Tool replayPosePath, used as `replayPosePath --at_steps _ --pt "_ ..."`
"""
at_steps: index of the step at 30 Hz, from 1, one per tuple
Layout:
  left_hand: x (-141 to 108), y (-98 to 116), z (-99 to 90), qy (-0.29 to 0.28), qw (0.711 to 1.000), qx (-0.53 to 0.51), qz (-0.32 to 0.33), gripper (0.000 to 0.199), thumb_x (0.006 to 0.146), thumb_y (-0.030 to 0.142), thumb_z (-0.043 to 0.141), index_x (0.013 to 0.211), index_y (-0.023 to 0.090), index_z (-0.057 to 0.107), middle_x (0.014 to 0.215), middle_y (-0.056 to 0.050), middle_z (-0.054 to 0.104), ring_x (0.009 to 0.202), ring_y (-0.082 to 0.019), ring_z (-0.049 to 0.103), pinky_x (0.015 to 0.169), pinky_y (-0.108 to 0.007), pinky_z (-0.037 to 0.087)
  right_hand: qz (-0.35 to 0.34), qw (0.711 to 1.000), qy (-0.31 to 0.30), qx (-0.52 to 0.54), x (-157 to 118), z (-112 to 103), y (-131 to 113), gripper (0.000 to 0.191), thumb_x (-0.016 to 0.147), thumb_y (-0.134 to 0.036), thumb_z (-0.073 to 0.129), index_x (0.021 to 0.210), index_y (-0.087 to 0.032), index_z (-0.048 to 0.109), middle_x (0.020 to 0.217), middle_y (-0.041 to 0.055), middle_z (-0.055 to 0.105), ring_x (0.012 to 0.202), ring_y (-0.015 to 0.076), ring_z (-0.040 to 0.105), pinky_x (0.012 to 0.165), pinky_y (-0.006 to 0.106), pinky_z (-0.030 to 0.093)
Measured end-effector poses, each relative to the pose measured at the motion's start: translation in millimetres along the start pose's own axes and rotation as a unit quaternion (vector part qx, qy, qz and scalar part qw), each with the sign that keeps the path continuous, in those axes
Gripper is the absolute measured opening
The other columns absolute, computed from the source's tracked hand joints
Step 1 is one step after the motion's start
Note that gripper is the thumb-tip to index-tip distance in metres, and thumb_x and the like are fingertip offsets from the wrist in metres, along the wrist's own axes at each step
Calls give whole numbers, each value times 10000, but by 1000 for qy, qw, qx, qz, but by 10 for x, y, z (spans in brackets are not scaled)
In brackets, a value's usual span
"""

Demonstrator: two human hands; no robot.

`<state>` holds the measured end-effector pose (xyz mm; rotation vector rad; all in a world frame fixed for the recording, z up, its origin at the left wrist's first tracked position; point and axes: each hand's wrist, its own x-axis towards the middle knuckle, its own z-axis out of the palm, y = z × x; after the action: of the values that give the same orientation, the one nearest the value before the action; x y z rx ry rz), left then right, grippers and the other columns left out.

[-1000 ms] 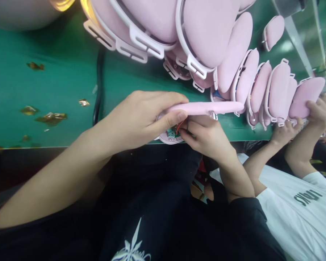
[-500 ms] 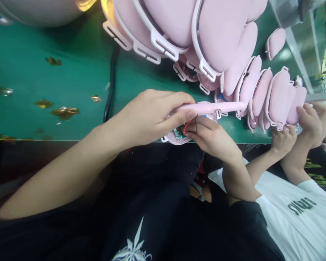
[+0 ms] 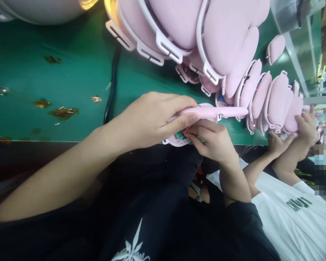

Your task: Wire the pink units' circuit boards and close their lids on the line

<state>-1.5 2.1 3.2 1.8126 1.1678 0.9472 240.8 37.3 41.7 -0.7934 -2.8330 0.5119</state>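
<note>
the left hand (image 3: 152, 117) grips a pink cover (image 3: 220, 112) between thumb and fingers, holding it up on edge, apparently so the open case (image 3: 180, 144) beneath can be reached. that case sits at the front edge of the green table (image 3: 143, 78), its circuit board (image 3: 180, 135) showing. the right hand (image 3: 217, 141) has its fingertips closed on a red wire (image 3: 188, 128) beside the board, likely pinched because it is so thin. more pink cases (image 3: 225, 40) crowd beyond; 2 hands of a co-worker (image 3: 301, 210) are at the row's far end.
</note>
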Motion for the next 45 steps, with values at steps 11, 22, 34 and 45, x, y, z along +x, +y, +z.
replayPosePath --at_steps 11,22,34,45 --pt "0 -3 -4 -8 1000 0 -8 553 1148 610 347 1312 245 730 1168 -62 804 1056 -274 748 907 -364 552 6 997 -37 -73 27 -36 -74 209 1097 -248 632 1055 -161 817 1063 81 832 924 206 789 776 336 667" --pt "-9 -4 0 -24 1000 -10 3 536 1157 571 341 1347 248 724 1335 -72 777 1192 -282 741 1023 -405 581 18 991 123 -51 -155 281 -37 93 1007 -139 737 1035 -204 797 987 52 825 857 186 758 747 317 627" --pt "-36 -31 40 -12 999 45 24 592 1176 601 265 1364 274 721 1341 -52 791 1189 -265 769 926 -369 608 -101 985 104 -91 -385 364 76 273 961 -209 779 1230 -245 806 1138 67 833 1042 242 750 913 422 619" --pt "-146 -63 148 102 939 288 161 421 1152 353 514 1572 345 542 1188 50 836 883 -180 803 649 -322 636 113 988 33 -99 -333 -35 27 195 1085 -284 640 1114 -191 809 1125 100 814 1035 242 749 939 379 622"
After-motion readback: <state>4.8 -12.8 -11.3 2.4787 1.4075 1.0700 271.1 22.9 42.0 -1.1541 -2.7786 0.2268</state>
